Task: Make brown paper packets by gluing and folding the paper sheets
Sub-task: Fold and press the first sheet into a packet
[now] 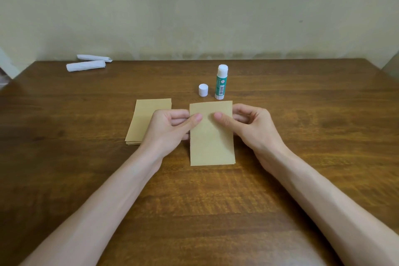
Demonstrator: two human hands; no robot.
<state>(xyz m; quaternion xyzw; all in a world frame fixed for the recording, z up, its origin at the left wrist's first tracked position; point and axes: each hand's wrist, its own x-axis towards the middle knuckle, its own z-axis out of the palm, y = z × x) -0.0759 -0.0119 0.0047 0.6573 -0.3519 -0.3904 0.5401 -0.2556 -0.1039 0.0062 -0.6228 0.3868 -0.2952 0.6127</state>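
While pinched by its far half, brown sheet (pixel 212 136) sits mid-surface (pixel 302 157), long axis running near edge to far edge | left hand (pixel 170 124) and right hand (pixel 252 124) grip opposite long sides, thumbs on top, equally near | spare stack (pixel 149 119) just left | uncapped glue stick (pixel 221 82) and cap (pixel 203 90) just beyond, unobstructed | white rolls (pixel 86 65) far-left corner.

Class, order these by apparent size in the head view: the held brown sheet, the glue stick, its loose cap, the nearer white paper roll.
1. brown sheet
2. glue stick and white paper roll: alike in length, and the roll lies farther away, so unranked
3. cap
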